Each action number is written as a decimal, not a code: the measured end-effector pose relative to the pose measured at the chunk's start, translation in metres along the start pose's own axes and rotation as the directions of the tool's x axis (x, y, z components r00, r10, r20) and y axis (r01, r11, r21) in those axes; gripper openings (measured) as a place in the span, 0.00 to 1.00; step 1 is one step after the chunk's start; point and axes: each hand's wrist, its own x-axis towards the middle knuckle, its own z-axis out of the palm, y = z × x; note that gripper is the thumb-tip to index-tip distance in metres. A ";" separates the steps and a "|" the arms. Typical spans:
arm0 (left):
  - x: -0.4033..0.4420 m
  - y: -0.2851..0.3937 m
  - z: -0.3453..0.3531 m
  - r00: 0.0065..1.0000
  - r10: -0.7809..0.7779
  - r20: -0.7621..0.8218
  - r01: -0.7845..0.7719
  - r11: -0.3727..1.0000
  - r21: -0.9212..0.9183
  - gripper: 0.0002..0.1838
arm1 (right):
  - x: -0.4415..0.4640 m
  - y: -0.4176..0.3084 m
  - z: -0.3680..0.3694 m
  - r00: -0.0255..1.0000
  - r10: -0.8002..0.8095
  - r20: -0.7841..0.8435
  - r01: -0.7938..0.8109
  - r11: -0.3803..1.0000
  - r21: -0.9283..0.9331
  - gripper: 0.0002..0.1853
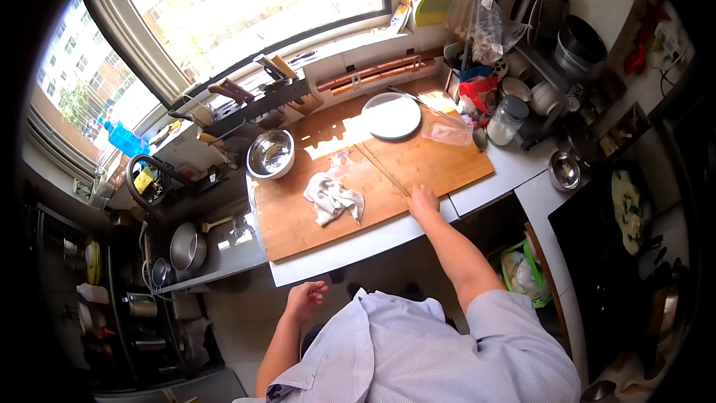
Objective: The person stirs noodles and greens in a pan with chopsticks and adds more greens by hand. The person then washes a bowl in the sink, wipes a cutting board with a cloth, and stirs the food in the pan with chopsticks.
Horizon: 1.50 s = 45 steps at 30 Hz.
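My right hand (424, 201) is at the near edge of the wooden cutting board (298, 231), its fingers closed on the near ends of a pair of long chopsticks (382, 169). The chopsticks slant across the board, pointing away to the left. A crumpled white cloth (333, 198) lies on the board to their left, with a small clear plastic scrap (341, 160) beyond it. My left hand (306, 300) hangs in front of the counter, holding nothing, fingers loosely bent and slightly apart.
On the board's far side are a white plate (391, 115), a clear plastic tray (447, 132) and a metal bowl (271, 154). A glass jar (508, 120) stands right of it. A knife rack (257, 108) is behind; a pan with food (629, 209) sits at right.
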 end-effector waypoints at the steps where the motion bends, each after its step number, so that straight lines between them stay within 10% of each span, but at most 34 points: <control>1: -0.001 -0.003 -0.002 1.000 -0.001 -0.010 0.001 0.999 -0.039 0.16 | 0.004 0.000 0.002 0.999 0.036 0.030 -0.036 0.999 -0.010 0.15; 11: 0.009 0.045 0.054 0.981 -0.010 0.194 -0.012 0.994 0.113 0.17 | -0.056 0.015 -0.005 0.995 -0.011 0.096 -0.017 0.959 0.282 0.17; 23: 0.018 0.092 0.204 0.770 -0.128 0.626 0.151 0.988 0.016 0.15 | -0.236 -0.020 -0.112 0.917 -0.046 -0.396 0.301 0.729 0.614 0.12; 27: -0.010 0.080 0.239 0.445 -0.328 0.833 0.379 0.912 0.156 0.12 | -0.265 -0.017 -0.145 0.893 -0.108 -0.436 0.348 0.779 0.521 0.14; 29: -0.029 0.069 0.265 0.435 -0.450 0.780 0.399 0.873 0.281 0.13 | -0.268 -0.004 -0.136 0.784 -0.105 -0.612 0.374 0.866 0.331 0.12; 30: -0.022 0.064 0.269 0.206 -0.428 0.880 0.455 0.838 0.301 0.13 | -0.273 0.002 -0.142 0.766 -0.117 -0.632 0.347 0.903 0.253 0.11; 33: -0.041 0.066 0.285 0.175 -0.337 0.925 0.266 0.921 0.286 0.16 | -0.287 0.025 -0.175 0.709 -0.105 -0.697 0.272 0.953 0.133 0.07; 35: -0.019 0.062 0.285 -0.021 -0.362 0.932 0.245 0.902 0.356 0.20 | -0.306 0.050 -0.211 0.587 0.055 -0.808 0.205 0.955 0.214 0.06; 37: -0.011 0.060 0.279 0.384 -0.259 0.886 0.014 0.961 0.275 0.21 | -0.330 0.084 -0.252 0.432 0.242 -0.869 0.167 0.925 0.341 0.06; 40: 0.025 0.063 0.270 0.656 -0.142 0.741 -0.189 0.920 0.344 0.21 | -0.353 0.166 -0.298 0.159 0.543 -0.825 0.269 0.780 0.565 0.11; 45: 0.072 0.072 0.272 0.874 -0.020 0.486 -0.262 0.823 0.505 0.27 | -0.368 0.341 -0.361 0.157 0.684 -0.712 -0.057 0.726 0.685 0.11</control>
